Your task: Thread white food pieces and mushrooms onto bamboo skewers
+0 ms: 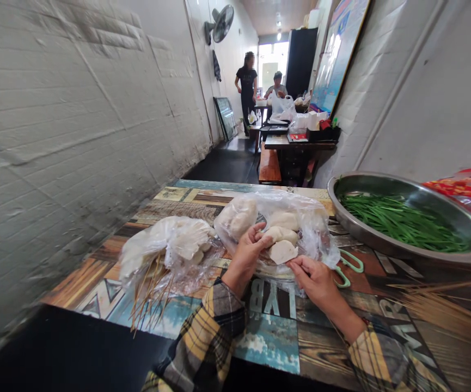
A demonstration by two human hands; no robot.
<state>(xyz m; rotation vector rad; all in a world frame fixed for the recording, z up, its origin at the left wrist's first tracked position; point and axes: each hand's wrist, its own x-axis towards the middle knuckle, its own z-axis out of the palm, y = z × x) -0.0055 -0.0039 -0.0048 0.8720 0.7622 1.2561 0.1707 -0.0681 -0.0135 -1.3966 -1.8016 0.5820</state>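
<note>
In the head view the counter (276, 337) stands close along a white brick wall (67, 125) on its left. Its near edge runs just under the plaid sleeves, and beyond its far edge a narrow dark aisle leads past a wooden bench (270, 166) towards two people at tables further back. Bare counter shows between and in front of the forearms, while the right side is crowded. At the middle lies a clear plastic bag (306, 220), crumpled and open towards the person, with pale, smooth, rounded pieces inside. One flat white piece (283, 252) sits at its mouth between the hands. The left hand (251, 245) is clenched on the bag's film beside those pieces, and the right hand (314, 277) pinches the bag's lower edge just under the white piece. To the left, a second bag (165, 245) holds more pale pieces, with thin bamboo skewers (149, 296) fanning out beneath it. On the right, a wide steel bowl (423, 255) holds long green chives (402, 220). Green-handled scissors (347, 267) lie between the bowl and the right hand, and loose skewers (443, 305) lie near the bowl.
</note>
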